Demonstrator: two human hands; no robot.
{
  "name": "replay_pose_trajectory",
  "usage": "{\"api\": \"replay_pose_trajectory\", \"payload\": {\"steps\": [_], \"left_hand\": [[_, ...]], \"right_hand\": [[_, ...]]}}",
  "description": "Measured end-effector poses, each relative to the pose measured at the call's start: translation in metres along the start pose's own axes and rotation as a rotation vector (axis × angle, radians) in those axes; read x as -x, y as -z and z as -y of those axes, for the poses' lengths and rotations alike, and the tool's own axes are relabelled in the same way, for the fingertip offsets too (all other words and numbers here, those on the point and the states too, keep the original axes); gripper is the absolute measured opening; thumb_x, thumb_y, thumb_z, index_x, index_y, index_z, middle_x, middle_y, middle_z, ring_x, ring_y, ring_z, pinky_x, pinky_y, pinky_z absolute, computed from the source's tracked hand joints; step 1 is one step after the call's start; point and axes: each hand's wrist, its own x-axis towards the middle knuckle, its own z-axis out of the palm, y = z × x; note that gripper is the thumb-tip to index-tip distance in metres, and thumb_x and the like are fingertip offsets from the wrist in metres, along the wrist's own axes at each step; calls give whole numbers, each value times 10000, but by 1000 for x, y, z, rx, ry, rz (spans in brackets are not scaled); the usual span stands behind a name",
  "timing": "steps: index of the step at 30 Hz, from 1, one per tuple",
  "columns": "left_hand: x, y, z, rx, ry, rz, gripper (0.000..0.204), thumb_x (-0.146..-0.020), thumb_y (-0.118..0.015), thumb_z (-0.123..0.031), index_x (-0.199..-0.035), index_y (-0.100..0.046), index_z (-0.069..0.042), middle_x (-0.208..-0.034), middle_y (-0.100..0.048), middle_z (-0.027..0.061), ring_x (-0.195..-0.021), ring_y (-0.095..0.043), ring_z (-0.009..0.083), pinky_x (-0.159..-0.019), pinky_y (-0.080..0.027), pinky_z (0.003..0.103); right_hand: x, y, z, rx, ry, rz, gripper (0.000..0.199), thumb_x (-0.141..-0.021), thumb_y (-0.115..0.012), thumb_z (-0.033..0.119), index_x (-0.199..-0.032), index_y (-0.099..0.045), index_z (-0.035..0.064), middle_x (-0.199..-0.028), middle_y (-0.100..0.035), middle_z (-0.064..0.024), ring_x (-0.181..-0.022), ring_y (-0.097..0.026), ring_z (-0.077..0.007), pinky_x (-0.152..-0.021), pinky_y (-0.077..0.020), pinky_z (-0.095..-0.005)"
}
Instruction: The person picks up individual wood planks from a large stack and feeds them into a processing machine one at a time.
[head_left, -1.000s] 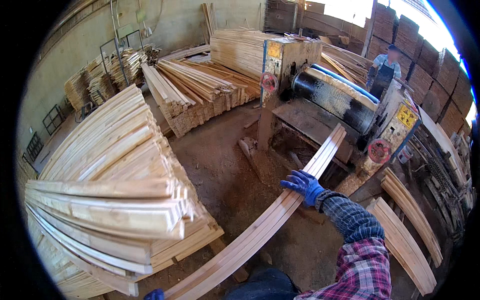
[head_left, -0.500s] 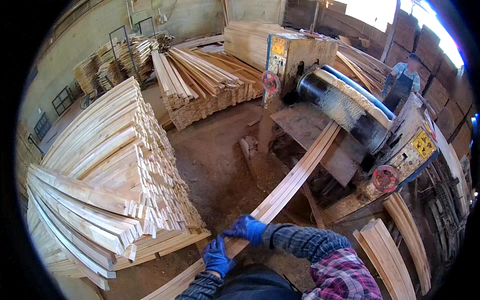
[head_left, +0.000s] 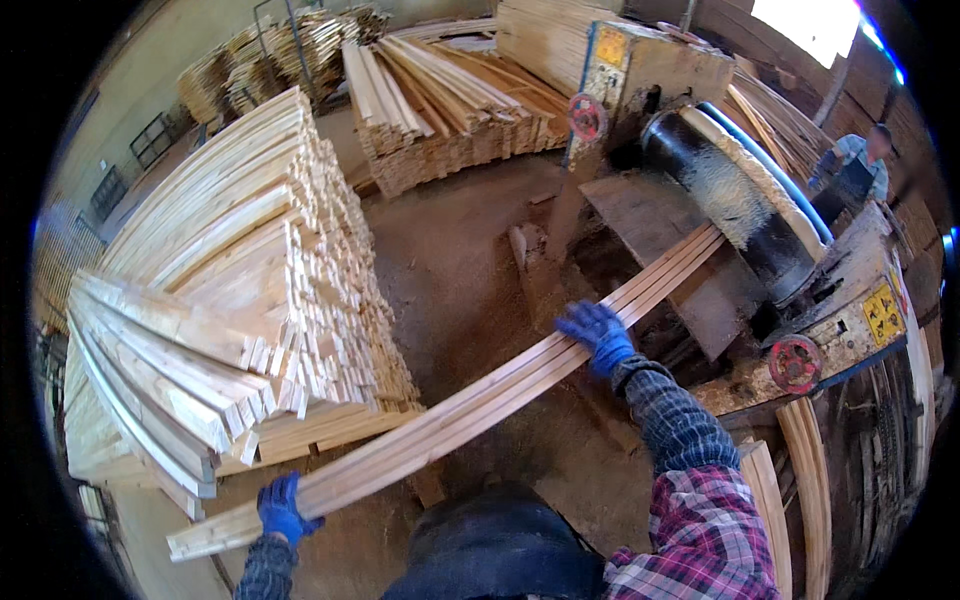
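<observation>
Several long, narrow wooden boards (head_left: 450, 418) lie side by side, running from the lower left up to the roller of a planing machine (head_left: 735, 195). My left hand (head_left: 284, 510), in a blue glove, is closed around the boards close to their near end. Farther along, my right hand (head_left: 598, 338), gloved the same way, rests across the top of the boards with its fingers stretched out. The boards' far ends disappear beneath the roller.
To the left stands a tall stack of boards (head_left: 215, 240), with loose ones on top. Another board stack (head_left: 450, 140) is behind. Red handwheels (head_left: 795, 363) stick out from the machine. A person (head_left: 850, 175) is beyond it. More boards (head_left: 805, 480) lean at the right.
My hands, close together before, are now far apart: the left moved back toward the boards' near end, the right forward toward the machine. The near end has come into view.
</observation>
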Motion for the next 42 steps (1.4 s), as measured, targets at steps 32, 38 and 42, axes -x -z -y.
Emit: {"api": "replay_pose_trajectory", "payload": {"steps": [32, 38, 42], "left_hand": [[-33, 1, -21, -173, 157, 51, 1027, -567, -857, -419, -1467, -442, -148, -1342, -570, 122, -1282, -502, 321, -1178, -280, 544], [-63, 0, -100, 16, 40, -112, 1047, -557, -819, -362, -1498, -408, -156, -1236, -595, 102, -1228, -535, 277, -1175, -272, 545], [-60, -5, -121, 223, 36, -525, 890, -716, -806, -398, -1484, -429, -156, -1311, -575, 124, -1276, -517, 289, -1167, -286, 539]], "right_hand": [[-82, 61, 198, -261, 513, 3, 541, -848, -564, 150, -1388, -530, 148, -1079, -650, -141, -997, -617, -332, -879, -462, -496], [-106, 43, 313, -515, 707, -8, 646, -754, -678, 177, -1383, -537, 138, -1185, -632, -148, -1061, -610, -347, -865, -474, -488], [-121, 25, 351, -327, 696, -32, 1052, -467, -900, 266, -1415, -481, 87, -1132, -674, -115, -1003, -645, -361, -870, -505, -454]]}}
